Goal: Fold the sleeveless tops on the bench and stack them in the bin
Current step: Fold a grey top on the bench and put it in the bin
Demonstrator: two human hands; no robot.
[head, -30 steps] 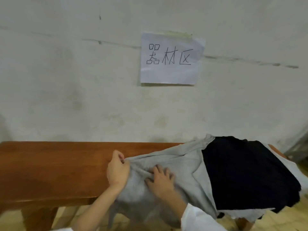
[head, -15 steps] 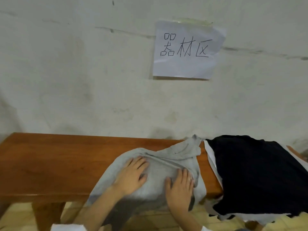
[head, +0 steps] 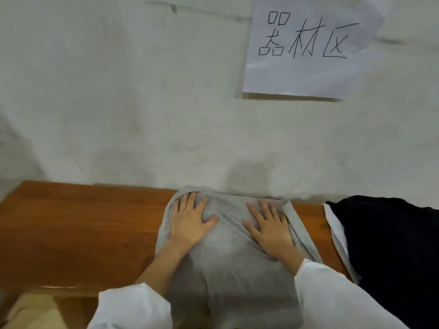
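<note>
A grey sleeveless top (head: 228,262) lies across the wooden bench (head: 78,233), its upper end at the wall side and its lower part hanging over the front edge. My left hand (head: 188,224) rests flat on the top's left half with fingers spread. My right hand (head: 269,226) lies flat on the right half, fingers apart too. Neither hand pinches the cloth. To the right lies a black top (head: 389,252) over a white one (head: 337,233). No bin is in view.
The bench stands against a pale plaster wall (head: 118,103). A paper sign (head: 306,48) with handwritten characters is taped to the wall above. Bare bench wood stretches to the left of the grey top. A light tiled floor (head: 31,312) shows below left.
The grey top has been drawn left, away from the black pile, and spread across the bench. My hands have gone from gripping the cloth to pressing it flat and moved toward the wall.
</note>
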